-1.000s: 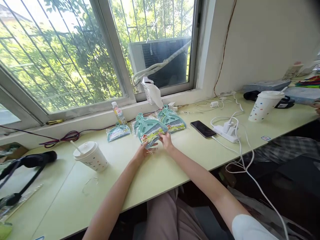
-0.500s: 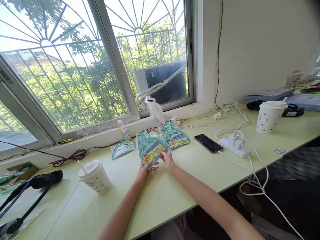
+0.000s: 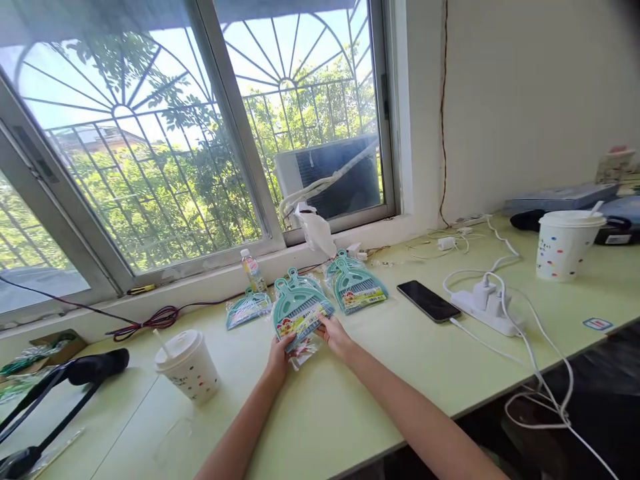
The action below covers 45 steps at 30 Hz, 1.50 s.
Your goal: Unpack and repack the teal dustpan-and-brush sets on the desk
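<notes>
Between my hands is a packaged dustpan and brush set [image 3: 299,308], teal, with a yellow printed label and clear plastic wrap. My left hand [image 3: 279,355] grips its lower left corner, and my right hand [image 3: 334,332] grips its lower right edge. Loose clear wrap crumples below the label. Just right of it lie more teal dustpan sets [image 3: 355,283], overlapping, with the same label. To the left, a smaller teal packaged set [image 3: 249,309] lies flat near a bottle [image 3: 253,270] with a colourful label.
On the left stand a white lidded cup [image 3: 187,367] with a straw and a black strapped object [image 3: 97,367]. A phone [image 3: 428,301], a power strip [image 3: 487,308] with white cables and another cup [image 3: 569,245] are on the right. The table's front edge [image 3: 420,433] runs close to me.
The view has shifted, so the scene sits slightly lower. The held set stays in both hands, with more loose wrap showing beneath it now.
</notes>
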Tool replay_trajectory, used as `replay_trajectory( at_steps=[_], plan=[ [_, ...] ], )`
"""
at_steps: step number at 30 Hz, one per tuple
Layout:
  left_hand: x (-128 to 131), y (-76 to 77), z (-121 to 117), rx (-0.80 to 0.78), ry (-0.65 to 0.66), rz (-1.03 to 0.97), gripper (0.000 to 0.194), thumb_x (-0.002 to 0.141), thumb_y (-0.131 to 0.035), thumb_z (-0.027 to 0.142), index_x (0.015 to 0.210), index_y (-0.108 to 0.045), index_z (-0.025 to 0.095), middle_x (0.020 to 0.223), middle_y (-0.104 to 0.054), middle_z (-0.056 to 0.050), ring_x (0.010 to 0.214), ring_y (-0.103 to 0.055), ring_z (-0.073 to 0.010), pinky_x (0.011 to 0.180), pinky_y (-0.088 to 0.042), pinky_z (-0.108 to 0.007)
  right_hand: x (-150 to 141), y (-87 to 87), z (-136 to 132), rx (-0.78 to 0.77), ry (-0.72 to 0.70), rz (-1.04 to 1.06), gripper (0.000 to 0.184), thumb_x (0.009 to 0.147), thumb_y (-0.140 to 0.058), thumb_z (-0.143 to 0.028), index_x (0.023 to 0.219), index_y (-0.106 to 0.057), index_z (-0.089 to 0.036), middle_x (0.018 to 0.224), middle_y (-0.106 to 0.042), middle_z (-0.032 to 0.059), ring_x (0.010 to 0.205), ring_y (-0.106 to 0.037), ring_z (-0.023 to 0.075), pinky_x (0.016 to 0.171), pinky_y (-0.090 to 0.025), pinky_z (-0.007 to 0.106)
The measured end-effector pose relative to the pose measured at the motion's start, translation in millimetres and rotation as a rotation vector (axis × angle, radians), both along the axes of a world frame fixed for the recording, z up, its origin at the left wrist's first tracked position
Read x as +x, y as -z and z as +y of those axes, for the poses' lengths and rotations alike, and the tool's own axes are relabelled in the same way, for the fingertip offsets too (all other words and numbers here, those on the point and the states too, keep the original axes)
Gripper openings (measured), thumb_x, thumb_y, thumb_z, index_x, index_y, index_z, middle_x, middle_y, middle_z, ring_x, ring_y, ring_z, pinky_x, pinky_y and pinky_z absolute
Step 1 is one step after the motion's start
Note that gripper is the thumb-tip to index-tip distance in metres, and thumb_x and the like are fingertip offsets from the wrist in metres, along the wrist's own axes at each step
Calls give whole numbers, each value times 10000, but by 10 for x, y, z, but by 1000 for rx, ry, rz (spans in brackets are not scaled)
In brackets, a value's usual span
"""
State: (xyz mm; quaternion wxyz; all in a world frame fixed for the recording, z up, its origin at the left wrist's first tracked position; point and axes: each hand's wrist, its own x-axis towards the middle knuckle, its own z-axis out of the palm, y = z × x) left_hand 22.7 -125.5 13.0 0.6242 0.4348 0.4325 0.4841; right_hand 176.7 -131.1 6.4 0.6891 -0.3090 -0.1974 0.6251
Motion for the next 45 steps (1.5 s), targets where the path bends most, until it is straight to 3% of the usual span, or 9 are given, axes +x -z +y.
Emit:
replay_trajectory(
  at_steps=[3, 7, 16, 23, 26, 30, 33, 38, 45],
  plan=[
    [-10, 10, 45, -1, -52, -8, 517, 697, -752, 176, 1152, -506, 158, 801, -705, -56, 613, -703, -219, 359, -459, -191, -35, 29, 20, 62, -50, -21, 289, 672, -739, -80, 867, -565, -205, 840, -720, 24, 814, -727, 199, 764, -611, 326],
    [-22, -14, 24, 17, 39, 15, 426, 725, -734, 165, 1089, -517, 128, 792, -705, -83, 537, -661, -183, 385, -480, -210, -91, 92, 16, 30, 27, -49, 402, 547, -739, 15, 820, -545, -206, 799, -720, -3, 768, -722, 191, 727, -607, 309],
    [-69, -22, -43, 125, 240, 134, 505, 799, -714, 343, 1185, -500, 98, 896, -722, -165, 492, -624, -170, 499, -544, -270, -41, 28, -38, -14, 68, -56, 251, 611, -700, -30, 787, -595, -176, 808, -733, 7, 733, -707, 137, 721, -597, 241],
    [-47, -56, -102, 100, 371, 44, 654, 842, -683, 465, 1354, -458, 126, 1215, -647, -213, 875, -721, -285, 706, -590, -322, -10, 5, -48, 43, 143, -59, 231, 588, -737, -106, 789, -637, -163, 827, -736, 21, 755, -706, 170, 727, -602, 273],
    [-11, -51, -138, 75, 397, 50, 683, 845, -686, 457, 1385, -439, 117, 1249, -622, -231, 917, -713, -292, 764, -578, -334, 9, -20, -72, 49, 163, -38, 263, 582, -747, -125, 821, -644, -166, 858, -740, 26, 792, -710, 170, 759, -599, 267],
    [43, -15, -113, 75, 365, -42, 693, 861, -648, 484, 1429, -412, 165, 1352, -558, -212, 1064, -665, -323, 742, -578, -354, 57, -85, -78, 18, 169, 6, 239, 569, -723, -88, 764, -617, -178, 794, -727, 7, 785, -701, 156, 732, -596, 237],
    [22, -2, -24, 87, 236, -121, 569, 873, -622, 450, 1359, -498, 183, 1384, -545, -153, 1147, -621, -303, 771, -587, -361, 61, -105, -78, 13, 163, -7, 239, 580, -708, -60, 764, -618, -183, 794, -723, -5, 765, -692, 144, 725, -600, 239],
    [-60, -2, 55, 53, 53, -78, 418, 789, -713, 255, 1164, -601, 109, 1121, -680, -120, 844, -674, -178, 661, -575, -242, 0, -47, -85, -23, 105, -83, 215, 629, -694, -41, 793, -626, -163, 814, -720, 14, 779, -694, 151, 802, -599, 282],
    [-57, -10, -5, 63, 183, 20, 513, 785, -757, 318, 1212, -552, 121, 1174, -657, -144, 755, -701, -208, 621, -608, -304, 14, 54, -32, -64, 107, -95, 268, 646, -708, -12, 838, -613, -173, 907, -726, 13, 878, -700, 167, 880, -588, 309]
  ],
)
